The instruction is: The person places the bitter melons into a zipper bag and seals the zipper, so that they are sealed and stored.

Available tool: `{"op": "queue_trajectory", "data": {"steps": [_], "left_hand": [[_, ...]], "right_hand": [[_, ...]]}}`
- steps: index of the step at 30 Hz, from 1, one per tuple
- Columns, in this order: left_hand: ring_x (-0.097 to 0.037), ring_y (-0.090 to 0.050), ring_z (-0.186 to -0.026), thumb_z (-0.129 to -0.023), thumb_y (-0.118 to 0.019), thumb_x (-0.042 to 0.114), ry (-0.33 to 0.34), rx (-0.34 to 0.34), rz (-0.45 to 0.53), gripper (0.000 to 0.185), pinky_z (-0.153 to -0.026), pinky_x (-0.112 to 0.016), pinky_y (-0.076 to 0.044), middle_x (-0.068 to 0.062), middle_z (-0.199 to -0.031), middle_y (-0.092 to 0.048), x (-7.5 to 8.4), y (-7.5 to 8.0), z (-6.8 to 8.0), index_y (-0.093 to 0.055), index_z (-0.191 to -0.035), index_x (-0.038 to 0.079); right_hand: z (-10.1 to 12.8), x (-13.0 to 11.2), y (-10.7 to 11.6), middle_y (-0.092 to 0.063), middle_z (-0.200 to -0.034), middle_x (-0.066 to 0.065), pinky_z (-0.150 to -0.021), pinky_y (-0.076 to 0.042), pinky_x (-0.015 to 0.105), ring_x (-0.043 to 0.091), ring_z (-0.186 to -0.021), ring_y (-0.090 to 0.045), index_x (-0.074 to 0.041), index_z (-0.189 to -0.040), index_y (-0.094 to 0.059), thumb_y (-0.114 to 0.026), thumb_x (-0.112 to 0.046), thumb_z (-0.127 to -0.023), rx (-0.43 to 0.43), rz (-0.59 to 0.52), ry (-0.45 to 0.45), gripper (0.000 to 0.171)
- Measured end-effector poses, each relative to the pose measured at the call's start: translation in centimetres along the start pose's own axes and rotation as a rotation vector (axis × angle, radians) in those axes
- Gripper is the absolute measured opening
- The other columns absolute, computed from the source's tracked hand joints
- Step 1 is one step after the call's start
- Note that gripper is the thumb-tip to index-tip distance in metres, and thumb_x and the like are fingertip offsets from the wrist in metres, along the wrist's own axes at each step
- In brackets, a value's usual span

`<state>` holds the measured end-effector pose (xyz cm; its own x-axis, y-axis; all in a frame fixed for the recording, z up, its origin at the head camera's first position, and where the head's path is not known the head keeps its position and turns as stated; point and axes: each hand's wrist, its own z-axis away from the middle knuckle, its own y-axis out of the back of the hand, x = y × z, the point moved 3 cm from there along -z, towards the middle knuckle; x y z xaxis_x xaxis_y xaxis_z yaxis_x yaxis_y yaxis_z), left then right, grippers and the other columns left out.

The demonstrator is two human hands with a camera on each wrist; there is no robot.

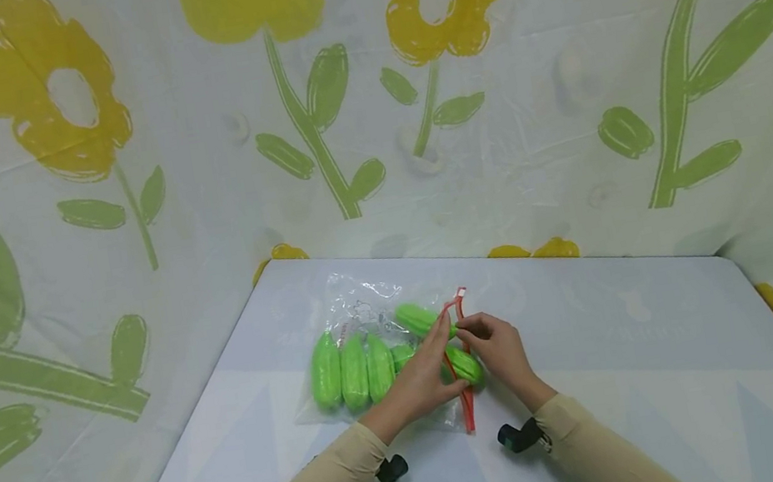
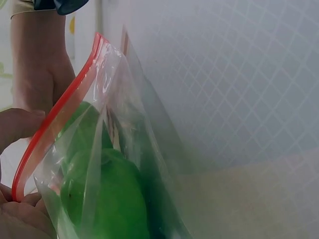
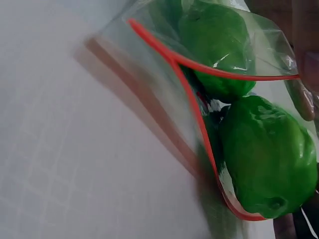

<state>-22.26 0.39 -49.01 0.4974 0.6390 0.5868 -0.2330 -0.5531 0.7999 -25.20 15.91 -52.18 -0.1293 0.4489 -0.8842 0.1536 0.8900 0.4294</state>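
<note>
A clear zip bag [image 1: 358,300] with red zip strips lies on the table, its mouth facing right. Several elongated, bright green, gourd-like vegetables [image 1: 354,372] are inside. One green vegetable [image 3: 269,154] lies in the mouth, its rounded end over the red edge. My left hand [image 1: 419,379] holds the mouth's near-left edge, with the thumb [image 2: 20,124] and fingers at the red strip [image 2: 60,102]. At the far right of the mouth, my right hand [image 1: 498,350] pinches the bag's edge beside a vegetable's end; its fingertips are partly hidden.
The pale patterned table [image 1: 649,368] extends to both sides of the bag. A flower-print cloth [image 1: 524,101] hangs behind and around it. Black wrist-worn devices [image 1: 520,436] sit under both forearms.
</note>
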Motion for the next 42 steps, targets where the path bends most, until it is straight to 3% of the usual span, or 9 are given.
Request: {"op": "queue_trajectory", "data": {"steps": [13, 20, 30, 36, 42], "left_hand": [[-0.022, -0.032, -0.134, -0.078, -0.074, 0.031, -0.016, 0.024, -0.012, 0.109, -0.101, -0.036, -0.040, 0.003, -0.156, -0.001, -0.1, 0.2, 0.0, 0.007, -0.150, 0.019], [-0.022, -0.032, -0.134, -0.078, -0.074, 0.032, 0.006, 0.008, -0.023, 0.111, -0.101, -0.036, -0.040, 0.004, -0.156, 0.000, -0.2, 0.1, 0.0, 0.012, -0.148, 0.025], [-0.022, -0.031, -0.134, -0.079, -0.074, 0.030, -0.010, 0.007, -0.016, 0.109, -0.102, -0.036, -0.039, 0.002, -0.156, -0.001, -0.2, 0.1, 0.1, 0.010, -0.148, 0.023], [-0.022, -0.032, -0.134, -0.078, -0.074, 0.030, -0.011, 0.015, -0.009, 0.110, -0.101, -0.036, -0.040, 0.003, -0.156, -0.001, -0.2, 0.1, 0.0, 0.011, -0.148, 0.024], [-0.022, -0.030, -0.135, -0.077, -0.075, 0.031, -0.013, 0.023, -0.003, 0.110, -0.102, -0.036, -0.039, 0.003, -0.156, -0.001, -0.2, 0.2, 0.0, 0.007, -0.149, 0.020]], "right_hand": [[0.6, 0.0, 0.5, -0.068, -0.099, -0.006, -0.083, -0.053, 0.036, 0.012, -0.092, -0.062, -0.019, -0.103, -0.069, -0.067, -0.024, -0.085, -0.016, 0.019, -0.007, 0.018], [0.9, 0.3, 0.8, -0.067, -0.101, -0.007, -0.081, -0.054, 0.035, 0.012, -0.091, -0.062, -0.020, -0.103, -0.068, -0.067, -0.022, -0.086, -0.018, 0.006, 0.038, 0.017], [1.1, 0.3, 0.5, -0.066, -0.104, -0.008, -0.081, -0.053, 0.034, 0.012, -0.096, -0.060, -0.022, -0.106, -0.067, -0.065, -0.021, -0.087, -0.093, 0.005, 0.025, 0.019], [1.7, 0.3, 1.3, -0.066, -0.103, -0.007, -0.082, -0.053, 0.035, 0.012, -0.094, -0.061, -0.018, -0.109, -0.066, -0.065, -0.021, -0.087, -0.127, 0.031, 0.030, 0.021], [2.5, 0.7, 2.2, -0.065, -0.105, -0.007, -0.080, -0.053, 0.032, 0.012, -0.091, -0.061, -0.017, -0.111, -0.064, -0.065, -0.016, -0.087, -0.216, 0.058, 0.053, 0.024]]}}
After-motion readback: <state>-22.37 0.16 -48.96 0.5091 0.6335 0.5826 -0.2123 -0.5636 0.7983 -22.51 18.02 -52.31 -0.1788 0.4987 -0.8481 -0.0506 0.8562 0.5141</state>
